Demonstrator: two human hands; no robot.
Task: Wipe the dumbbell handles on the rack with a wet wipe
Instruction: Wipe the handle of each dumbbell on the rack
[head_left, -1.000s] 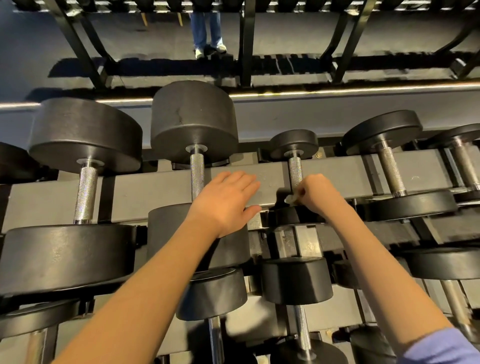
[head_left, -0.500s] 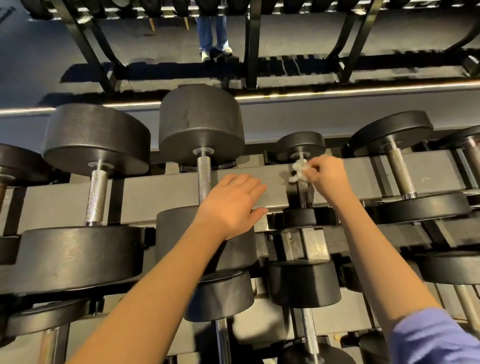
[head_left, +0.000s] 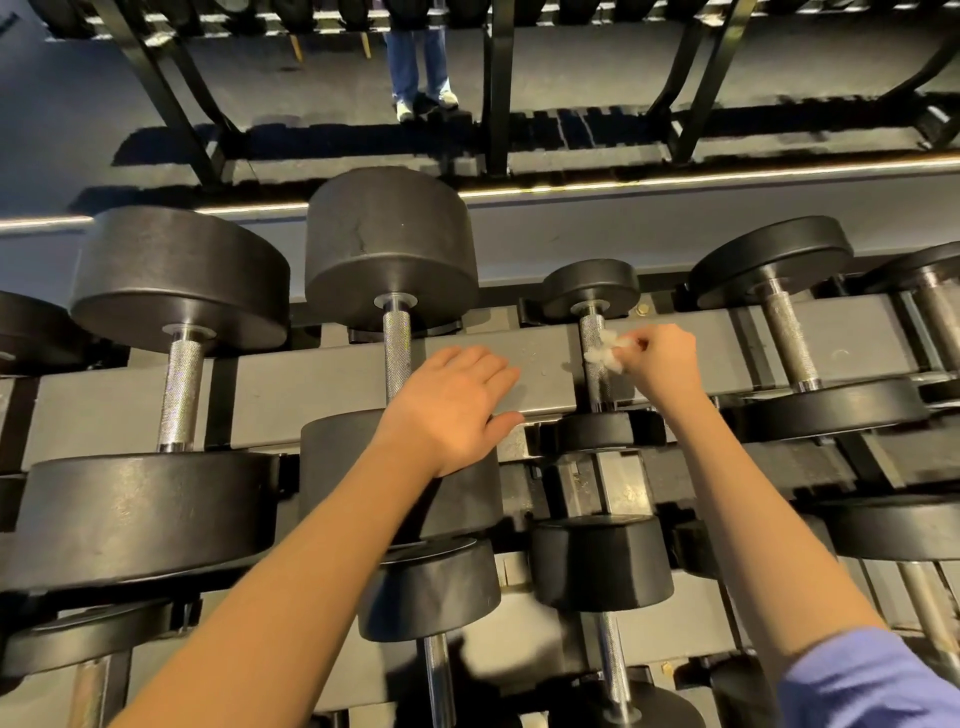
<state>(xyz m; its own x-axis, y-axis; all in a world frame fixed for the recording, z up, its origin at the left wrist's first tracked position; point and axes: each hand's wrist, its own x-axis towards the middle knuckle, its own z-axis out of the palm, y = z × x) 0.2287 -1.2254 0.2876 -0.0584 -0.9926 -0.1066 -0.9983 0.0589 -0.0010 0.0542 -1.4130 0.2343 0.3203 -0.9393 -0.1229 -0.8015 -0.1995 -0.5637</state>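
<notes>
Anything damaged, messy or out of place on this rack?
The big centre dumbbell head shows a crack-like line in its surface. The wet wipe pinched in the right hand is a ragged wad, and pale specks lie on the rack beam beside it; crumbs or droplets, cannot tell.

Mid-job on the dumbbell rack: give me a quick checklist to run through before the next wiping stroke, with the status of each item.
1. Wipe gripped: right hand pinches the wet wipe: ok.
2. Wipe on metal: it touches the small dumbbell's handle at its upper part: ok.
3. Left hand out of the stroke path: flat on the rack beam, beside that handle: ok.
4. Wipe wet enough: cannot tell.
5. Whole handle covered: cannot tell.
6. Next handle to the right unobstructed: ok.
</notes>
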